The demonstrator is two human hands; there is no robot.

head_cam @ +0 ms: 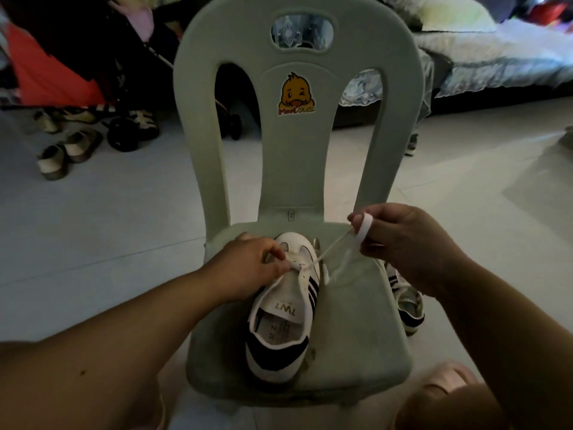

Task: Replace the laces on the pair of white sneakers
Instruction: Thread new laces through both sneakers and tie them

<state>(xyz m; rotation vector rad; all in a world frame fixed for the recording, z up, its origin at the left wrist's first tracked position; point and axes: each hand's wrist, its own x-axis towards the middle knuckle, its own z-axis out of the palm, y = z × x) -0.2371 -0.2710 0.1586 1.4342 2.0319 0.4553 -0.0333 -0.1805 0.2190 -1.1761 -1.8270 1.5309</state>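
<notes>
You are pinching the white lace (331, 247) with your left hand (251, 268) right at the eyelets of the white sneaker (280, 321), thumb and fingertips curled tight on it near the toe end of the lacing. Your right hand (409, 246) is gripping the other end of the lace, which is looped round a finger, and is holding it up and off to the right, so the lace is running taut between shoe and hand.

The sneaker, white with black side stripes, is lying on the seat of the pale green plastic chair (356, 342), toe toward the backrest, heel toward you, tongue pulled up. The second sneaker (410, 310) is sitting on the floor just beside the chair's right edge, partly hidden behind the seat and your right wrist.

A yellow duck sticker (296, 95) is showing on the backrest. A pair of tan sandals (66, 150) is lying on the tiled floor at far left, near a stroller wheel (125, 135). A bed (502, 54) is standing at upper right. A pink slipper (449, 378) is showing at bottom right.
</notes>
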